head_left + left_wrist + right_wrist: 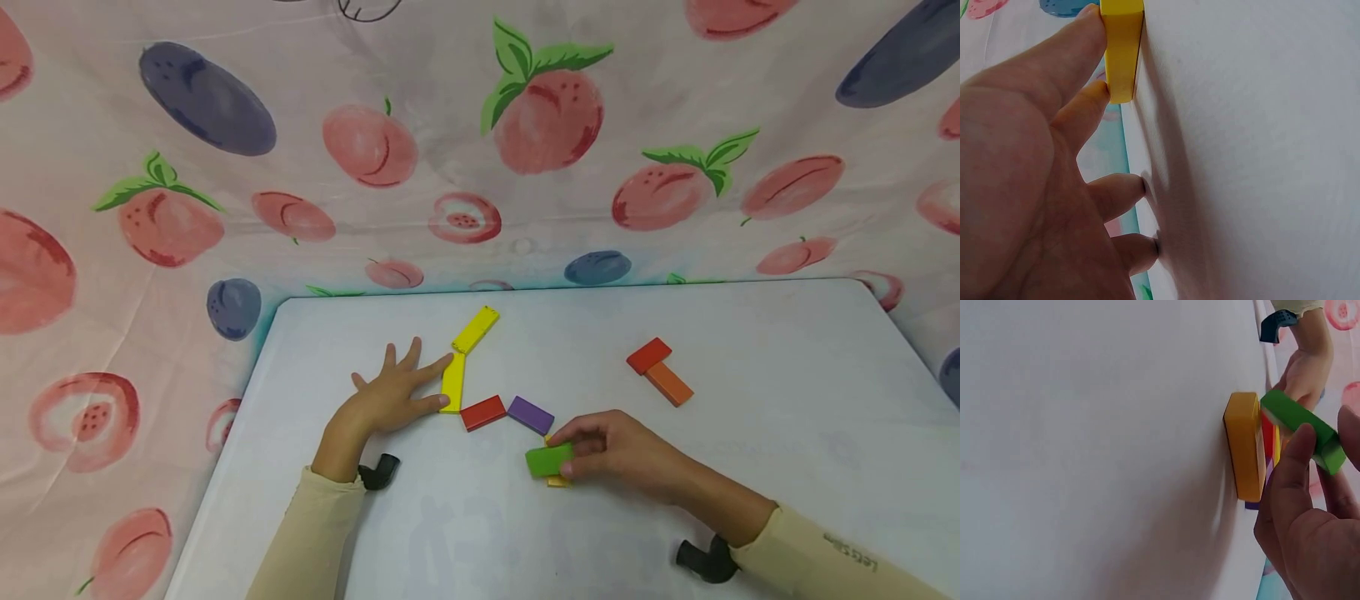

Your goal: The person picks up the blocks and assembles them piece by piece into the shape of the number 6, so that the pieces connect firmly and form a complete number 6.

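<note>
While the left hand (390,398) lies spread on the white tabletop (450,533), its fingers extended and gripping nothing, its thumb and index fingertip touch the side of a flat yellow block (453,385). A second yellow block (476,330) angles away from the far end of that one, ahead of the left index finger.

The right hand (618,454) is partly closed, pinching a green rectangular block (549,460) between thumb and fingers. The green block is tilted and held at an amber-yellow block (1244,450), which lies on the tabletop beside the right fingertips; whether the two touch, I cannot tell.

Between the hands, a red block (483,412) sits close to the near end of the yellow block by the left thumb, and a purple block (531,415) follows it, nearer the right fingertips.

Beyond the right hand, well apart from this curved row, another red block (649,355) meets an orange block (670,383) at an angle.
</note>
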Motion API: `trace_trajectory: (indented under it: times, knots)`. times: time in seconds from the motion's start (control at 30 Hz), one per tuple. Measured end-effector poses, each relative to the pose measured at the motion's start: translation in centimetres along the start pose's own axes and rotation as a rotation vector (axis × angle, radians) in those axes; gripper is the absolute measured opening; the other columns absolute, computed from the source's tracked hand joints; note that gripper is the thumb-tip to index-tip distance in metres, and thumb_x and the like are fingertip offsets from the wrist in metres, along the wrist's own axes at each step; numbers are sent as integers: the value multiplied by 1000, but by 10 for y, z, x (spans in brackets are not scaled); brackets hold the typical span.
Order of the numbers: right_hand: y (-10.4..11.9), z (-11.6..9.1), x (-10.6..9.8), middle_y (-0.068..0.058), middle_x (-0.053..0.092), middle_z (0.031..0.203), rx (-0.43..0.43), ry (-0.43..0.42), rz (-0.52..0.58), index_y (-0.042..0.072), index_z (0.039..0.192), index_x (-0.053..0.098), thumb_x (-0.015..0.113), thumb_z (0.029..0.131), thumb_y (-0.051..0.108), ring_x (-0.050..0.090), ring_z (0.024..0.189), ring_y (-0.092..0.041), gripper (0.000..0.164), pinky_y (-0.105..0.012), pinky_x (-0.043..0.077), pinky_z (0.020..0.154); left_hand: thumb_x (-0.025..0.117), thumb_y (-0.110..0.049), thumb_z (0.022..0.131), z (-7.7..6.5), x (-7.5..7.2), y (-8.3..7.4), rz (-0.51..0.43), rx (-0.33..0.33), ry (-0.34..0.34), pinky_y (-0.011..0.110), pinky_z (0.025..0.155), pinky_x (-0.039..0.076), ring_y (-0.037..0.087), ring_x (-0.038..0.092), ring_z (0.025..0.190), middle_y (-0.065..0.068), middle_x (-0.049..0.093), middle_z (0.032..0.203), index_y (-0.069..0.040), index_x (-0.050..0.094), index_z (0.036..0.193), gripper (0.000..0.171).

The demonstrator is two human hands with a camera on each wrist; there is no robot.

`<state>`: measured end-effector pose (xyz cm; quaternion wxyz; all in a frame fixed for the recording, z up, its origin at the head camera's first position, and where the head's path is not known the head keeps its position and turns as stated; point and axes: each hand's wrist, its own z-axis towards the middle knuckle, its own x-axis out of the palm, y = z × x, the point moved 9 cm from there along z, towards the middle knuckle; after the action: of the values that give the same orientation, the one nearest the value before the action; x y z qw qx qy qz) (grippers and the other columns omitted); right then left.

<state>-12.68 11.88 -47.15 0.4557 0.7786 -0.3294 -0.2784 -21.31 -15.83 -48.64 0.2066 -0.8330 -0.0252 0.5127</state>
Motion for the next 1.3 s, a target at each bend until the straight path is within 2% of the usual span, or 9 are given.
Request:
trace_trajectory:
  times: [0.17, 0.5, 0.9, 1.0, 1.17, 1.3]
  knots:
    - [2, 0, 7, -8, 75, 114, -30, 11, 5, 8, 125, 71, 81, 88, 16, 70, 102, -22, 40, -21, 57, 84, 62, -61, 94, 0, -1, -1, 1, 4, -3, 93, 99, -1, 52, -6, 156, 11, 7, 173, -50, 30, 156, 71]
    - [8, 3, 18, 2, 77, 91, -102, -60, -188, 13, 113, 76, 85, 83, 21, 72, 86, -15, 32, -18, 55, 77, 62, -60, 94, -1, -1, -1, 11, 5, -1, 93, 99, 0, 52, -5, 156, 12, 7, 173, -49, 30, 157, 72]
    - [10, 4, 30, 6, 76, 92, -150, -110, -270, 14, 104, 75, 88, 81, 23, 74, 78, -5, 28, -16, 58, 74, 62, -60, 94, 0, 0, 0, 12, 5, 3, 92, 99, -1, 52, -6, 156, 11, 6, 173, -49, 29, 157, 72]
    - [12, 4, 30, 10, 73, 88, -185, -137, -339, 16, 101, 75, 89, 79, 23, 72, 75, -2, 27, -18, 58, 71, 62, -61, 94, 0, 0, 1, 19, 6, 4, 93, 99, -1, 52, -6, 156, 12, 6, 173, -49, 29, 157, 72]
    - [19, 3, 32, 16, 69, 85, -255, -196, -518, 20, 100, 77, 90, 77, 26, 61, 74, -2, 27, -19, 54, 66, 61, -61, 94, 1, 1, 2, 21, 4, 5, 92, 99, -1, 52, -7, 156, 11, 5, 174, -50, 28, 157, 72]
    - [22, 4, 35, 16, 68, 89, -248, -216, -637, 22, 104, 78, 90, 78, 30, 58, 80, -4, 30, -17, 52, 67, 62, -60, 94, 1, 1, 2, 19, 5, 4, 92, 99, -1, 52, -7, 156, 11, 5, 174, -49, 29, 157, 72]
